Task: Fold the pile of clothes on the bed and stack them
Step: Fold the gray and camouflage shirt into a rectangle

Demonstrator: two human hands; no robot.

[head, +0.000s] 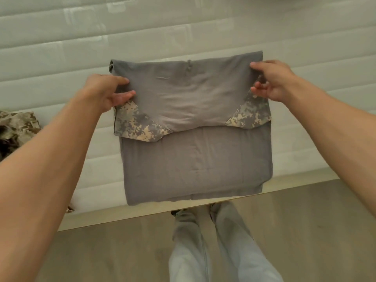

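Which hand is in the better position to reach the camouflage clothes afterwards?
Left, probably. The camouflage clothes lie at the left edge of the bed, nearer the left hand. The right hand grips the grey shirt on the far side.

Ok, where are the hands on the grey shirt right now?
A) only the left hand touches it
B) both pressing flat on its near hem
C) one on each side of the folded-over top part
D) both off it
C: the left hand and the right hand each pinch one side edge of the grey shirt, at its folded-over top part.
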